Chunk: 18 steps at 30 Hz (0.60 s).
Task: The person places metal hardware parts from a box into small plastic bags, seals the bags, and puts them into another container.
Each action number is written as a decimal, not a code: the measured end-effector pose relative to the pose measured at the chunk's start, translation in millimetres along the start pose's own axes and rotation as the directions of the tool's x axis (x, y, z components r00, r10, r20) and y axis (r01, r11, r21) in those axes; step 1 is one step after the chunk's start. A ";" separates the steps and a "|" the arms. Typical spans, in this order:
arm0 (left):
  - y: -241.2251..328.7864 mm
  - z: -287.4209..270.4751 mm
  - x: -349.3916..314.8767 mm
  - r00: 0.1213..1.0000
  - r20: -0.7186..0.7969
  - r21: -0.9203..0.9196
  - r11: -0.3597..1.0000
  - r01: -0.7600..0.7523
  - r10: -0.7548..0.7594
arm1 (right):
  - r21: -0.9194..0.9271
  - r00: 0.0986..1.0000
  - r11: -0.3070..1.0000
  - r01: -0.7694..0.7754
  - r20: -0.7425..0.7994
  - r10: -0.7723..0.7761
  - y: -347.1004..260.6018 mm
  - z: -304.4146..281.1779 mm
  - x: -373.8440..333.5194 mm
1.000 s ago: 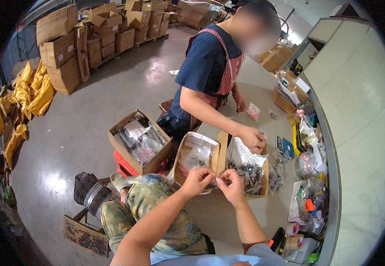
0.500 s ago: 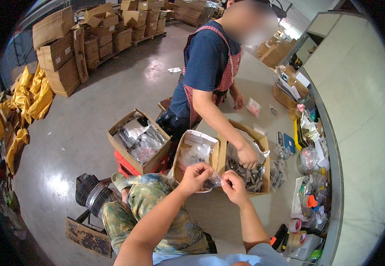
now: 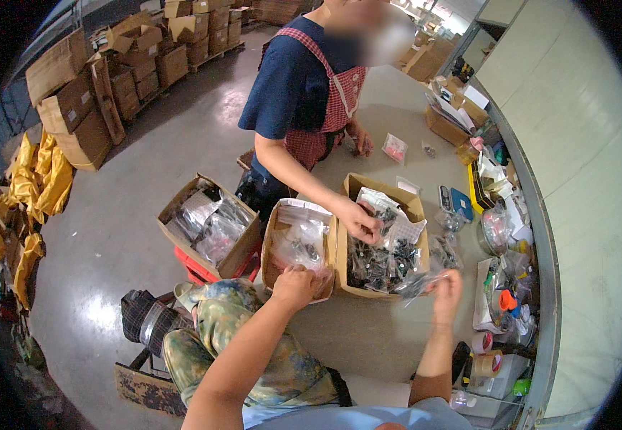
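My left hand [image 3: 294, 288] reaches over the near edge of the middle cardboard box [image 3: 274, 236], its fingers curled down against the clear plastic bags [image 3: 300, 240] inside. What its fingertips hold is hidden. Out to the right, my right hand [image 3: 446, 295] pinches a clear plastic bag with dark contents [image 3: 418, 284] beside the near right corner of the larger cardboard box [image 3: 426, 208]. That box holds many small bags of black parts [image 3: 379, 265]. Above it a co-worker's hand [image 3: 361, 221] holds a small bag of dark parts; their other hand [image 3: 360, 140] is over the table.
A box of bagged goods [image 3: 207, 222] stands on a red crate at left. Filled bags [image 3: 443, 251] lie right of the larger box. Along the table's right side are a blue scale [image 3: 460, 204], tape rolls [image 3: 486, 364] and clutter. A stool [image 3: 146, 387] stands lower left.
My hands were together over the boxes and are now apart: the left moved to the middle box, the right carried the bag rightward. The co-worker's hand rose from the larger box with a bag.
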<state>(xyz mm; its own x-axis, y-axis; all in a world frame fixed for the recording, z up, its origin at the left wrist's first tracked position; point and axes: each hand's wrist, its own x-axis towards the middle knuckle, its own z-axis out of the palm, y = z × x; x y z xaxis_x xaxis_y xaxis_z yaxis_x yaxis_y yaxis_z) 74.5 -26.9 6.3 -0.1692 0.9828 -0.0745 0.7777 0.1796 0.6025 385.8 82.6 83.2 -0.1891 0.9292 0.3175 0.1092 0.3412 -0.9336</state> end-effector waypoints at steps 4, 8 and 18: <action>-5.5 17.7 5.3 0.998 -0.044 0.211 0.977 -0.028 0.038 | -0.257 0.963 0.964 0.064 -0.239 -0.128 1.8 -9.8 27.5; -8.1 12.1 18.1 0.995 0.084 0.277 0.957 -0.082 0.061 | -0.321 0.985 0.939 0.121 -0.077 -0.153 5.0 26.1 12.3; 7.8 30.1 29.6 0.986 0.164 0.114 0.992 -0.052 0.033 | -0.338 0.982 0.924 0.180 0.110 -0.151 8.1 89.5 -29.9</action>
<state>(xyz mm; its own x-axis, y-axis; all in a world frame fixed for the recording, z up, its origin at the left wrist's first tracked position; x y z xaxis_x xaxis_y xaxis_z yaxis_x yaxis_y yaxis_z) 93.8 4.9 -15.1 -0.0421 0.9821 -0.1835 0.8495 0.1319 0.5108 305.0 44.8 51.3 -0.3098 0.8457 0.4345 0.3965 0.5303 -0.7494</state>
